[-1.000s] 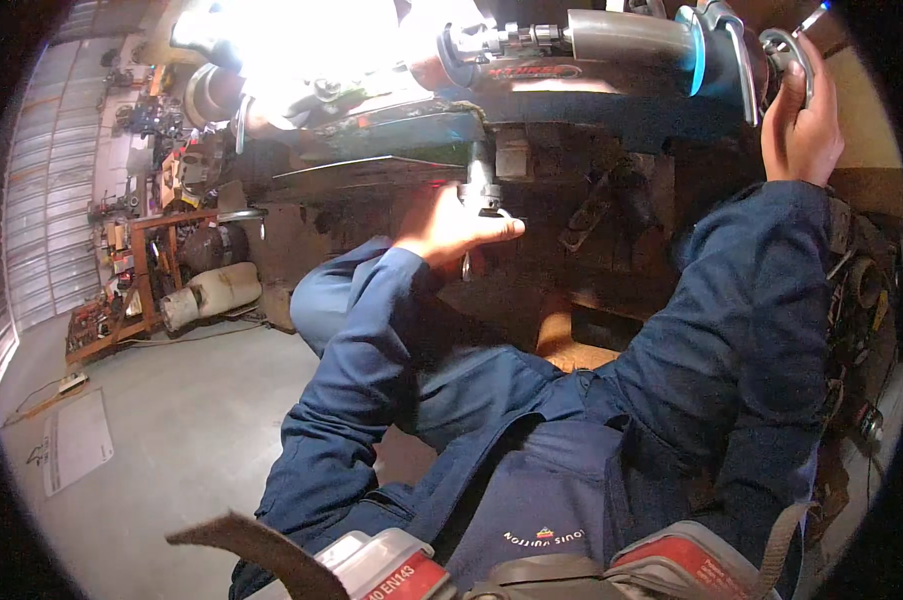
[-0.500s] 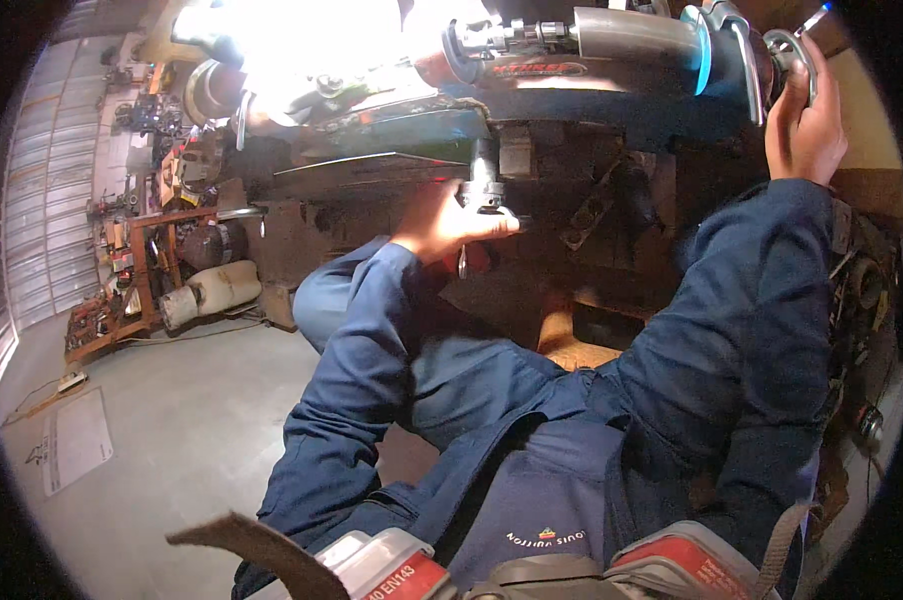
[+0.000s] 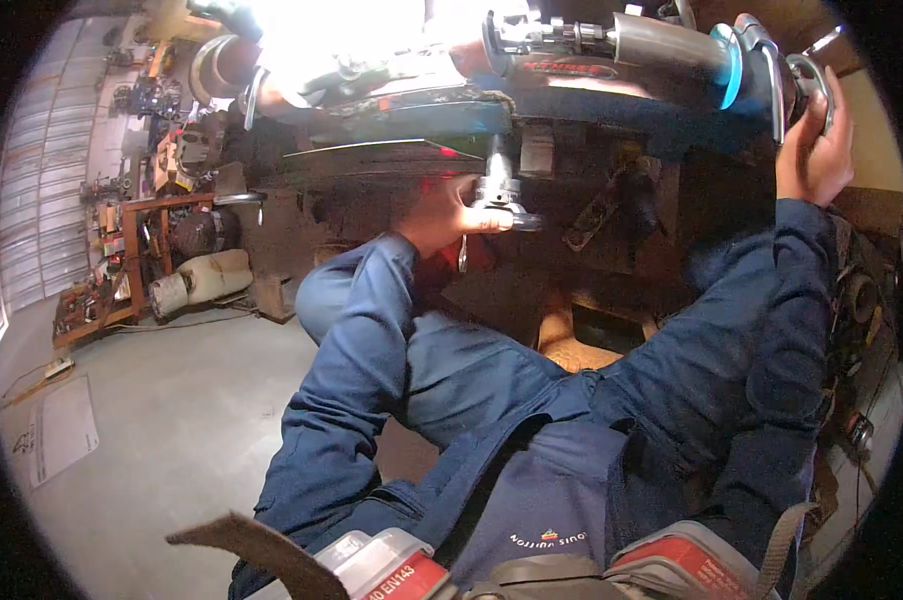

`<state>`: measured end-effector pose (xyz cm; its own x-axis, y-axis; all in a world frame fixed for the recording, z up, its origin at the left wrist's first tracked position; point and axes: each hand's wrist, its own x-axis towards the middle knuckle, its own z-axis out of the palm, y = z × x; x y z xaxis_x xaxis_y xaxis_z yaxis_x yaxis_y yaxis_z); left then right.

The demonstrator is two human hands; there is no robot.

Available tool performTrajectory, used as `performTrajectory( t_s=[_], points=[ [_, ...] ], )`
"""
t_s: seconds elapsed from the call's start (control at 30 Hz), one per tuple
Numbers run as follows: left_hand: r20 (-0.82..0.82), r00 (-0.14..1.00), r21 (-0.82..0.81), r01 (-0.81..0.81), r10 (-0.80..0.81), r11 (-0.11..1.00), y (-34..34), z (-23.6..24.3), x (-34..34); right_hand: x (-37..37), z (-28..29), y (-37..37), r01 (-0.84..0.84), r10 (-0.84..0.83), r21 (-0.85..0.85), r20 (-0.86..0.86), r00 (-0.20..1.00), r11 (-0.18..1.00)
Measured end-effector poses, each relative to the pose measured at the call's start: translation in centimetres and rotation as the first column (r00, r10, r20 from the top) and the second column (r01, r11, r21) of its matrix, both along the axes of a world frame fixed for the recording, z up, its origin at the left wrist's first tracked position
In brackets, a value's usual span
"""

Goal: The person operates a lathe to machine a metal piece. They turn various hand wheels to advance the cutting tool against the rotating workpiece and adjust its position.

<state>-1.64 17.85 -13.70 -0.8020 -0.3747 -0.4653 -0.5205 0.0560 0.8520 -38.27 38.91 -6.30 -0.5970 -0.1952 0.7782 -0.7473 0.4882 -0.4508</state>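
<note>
While the head view looks down past two dark-blue sleeves (image 3: 357, 350), the two hands stand well apart, each clamped on one of two handwheels. The left hand (image 3: 452, 220) grips the dialled handwheel (image 3: 528, 222) low at the front of the metalworking machine (image 3: 692, 110), its thumb along the near side; one crank handle (image 3: 463, 255) hangs just below. The right hand (image 3: 820, 160) wraps thumb and fingers around the rim of the ring-shaped handwheel (image 3: 829, 95) at the machine's right end. Left of that wheel stands one curved metal lever (image 3: 778, 105), and farther left one steel cylinder (image 3: 667, 45) lies horizontal. Glare whitens the upper middle.

At left, one beige container (image 3: 207, 285), apparently a jug, lies on its side, its contents hidden. Just behind it sits one dark rounded drum (image 3: 202, 232), near a brown frame (image 3: 135, 265) whose low shelf bears small parts (image 3: 80, 310) too blurred to count. Two respirator cartridges (image 3: 707, 560) show at the lower edge.
</note>
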Motion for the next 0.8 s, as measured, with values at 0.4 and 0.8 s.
performTrajectory(
  t_s=[0.4, 0.8],
  points=[
    [-0.037, 0.999, 0.094, 0.041, -0.038, 0.995, 0.0, 0.6, -0.8, -0.5, -0.6, 0.4, 0.073, -0.077, -0.054, -0.064, 0.995, 0.996],
    [0.036, 0.999, 0.179, -0.046, 0.04, 0.983, -0.3, 0.2, 0.3, -0.9, 1.2, 0.4, 0.052, -0.054, 0.122, 0.012, 0.998, 0.991]
  ],
)
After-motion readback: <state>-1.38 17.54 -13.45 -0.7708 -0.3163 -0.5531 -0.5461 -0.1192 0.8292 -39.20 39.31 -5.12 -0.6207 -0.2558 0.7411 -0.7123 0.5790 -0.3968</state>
